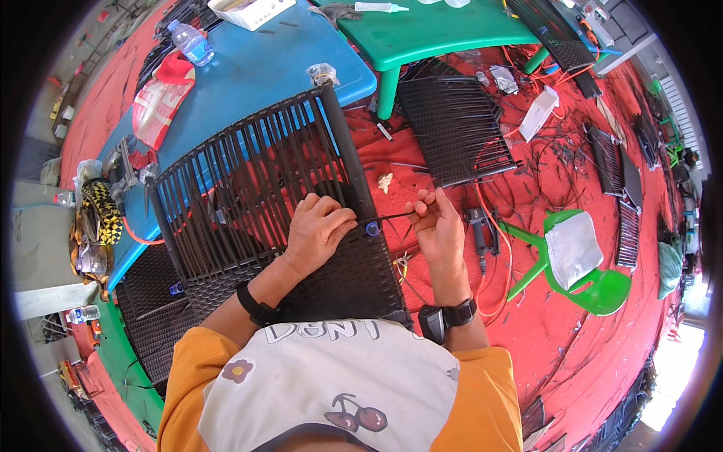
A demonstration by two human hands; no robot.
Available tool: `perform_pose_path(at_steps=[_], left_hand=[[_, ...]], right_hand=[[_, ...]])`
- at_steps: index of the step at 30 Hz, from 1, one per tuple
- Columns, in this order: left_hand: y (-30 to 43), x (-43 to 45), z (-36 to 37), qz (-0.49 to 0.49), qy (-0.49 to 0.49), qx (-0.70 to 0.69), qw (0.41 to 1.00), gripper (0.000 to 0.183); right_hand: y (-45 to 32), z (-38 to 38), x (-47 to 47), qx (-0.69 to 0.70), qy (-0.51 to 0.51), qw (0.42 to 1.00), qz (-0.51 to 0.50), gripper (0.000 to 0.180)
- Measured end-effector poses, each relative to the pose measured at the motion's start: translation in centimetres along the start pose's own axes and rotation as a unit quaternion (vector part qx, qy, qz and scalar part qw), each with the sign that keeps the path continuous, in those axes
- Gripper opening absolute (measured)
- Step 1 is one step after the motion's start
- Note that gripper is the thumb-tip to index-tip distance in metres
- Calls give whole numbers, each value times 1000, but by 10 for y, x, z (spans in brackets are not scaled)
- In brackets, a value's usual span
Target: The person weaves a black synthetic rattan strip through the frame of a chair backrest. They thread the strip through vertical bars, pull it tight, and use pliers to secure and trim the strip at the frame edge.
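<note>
Before me leans a dark woven panel (350,282) on a frame, its far edge resting against the blue table. Its near part is closely woven, while the far part shows only lengthwise strips (248,164) with gaps between them. My left hand (321,231) pinches a thin dark strip at the panel's right side bar (347,152). Off the panel's right edge, my right hand (435,223) grips the same strip (392,216), which runs taut between both hands. A small blue clip-like piece (372,228) sits on the side bar just below the strip.
The blue table (271,56) carries a water bottle (192,42) and a red-and-white cloth (164,101). Right of me are a power tool (479,231), yellow-handled pliers (403,265), an orange cable (508,265) and a green chair (599,291). Another partly woven panel (452,124) leans by the green table (440,34).
</note>
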State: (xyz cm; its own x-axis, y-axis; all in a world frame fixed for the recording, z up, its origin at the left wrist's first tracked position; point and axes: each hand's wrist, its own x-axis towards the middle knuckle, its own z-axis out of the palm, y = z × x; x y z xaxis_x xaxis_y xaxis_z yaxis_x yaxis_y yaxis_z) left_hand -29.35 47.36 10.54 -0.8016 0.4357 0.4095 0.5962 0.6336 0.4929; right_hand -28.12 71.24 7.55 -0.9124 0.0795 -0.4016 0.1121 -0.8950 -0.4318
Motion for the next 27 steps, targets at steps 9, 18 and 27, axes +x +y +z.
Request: perform_pose_path(at_steps=[9,18,27], left_hand=[[-4,0,-3,14,15,4,1000,12],[13,38,-53,27,-101,70,992,8],[81,168,-92,-38,-253,-372,892,26]], right_hand=[[-29,28,-8,-110,-32,986,-123,30],[-117,115,-47,-174,-214,941,-197,38],[-130,170,-57,-214,-203,934,-203,41]])
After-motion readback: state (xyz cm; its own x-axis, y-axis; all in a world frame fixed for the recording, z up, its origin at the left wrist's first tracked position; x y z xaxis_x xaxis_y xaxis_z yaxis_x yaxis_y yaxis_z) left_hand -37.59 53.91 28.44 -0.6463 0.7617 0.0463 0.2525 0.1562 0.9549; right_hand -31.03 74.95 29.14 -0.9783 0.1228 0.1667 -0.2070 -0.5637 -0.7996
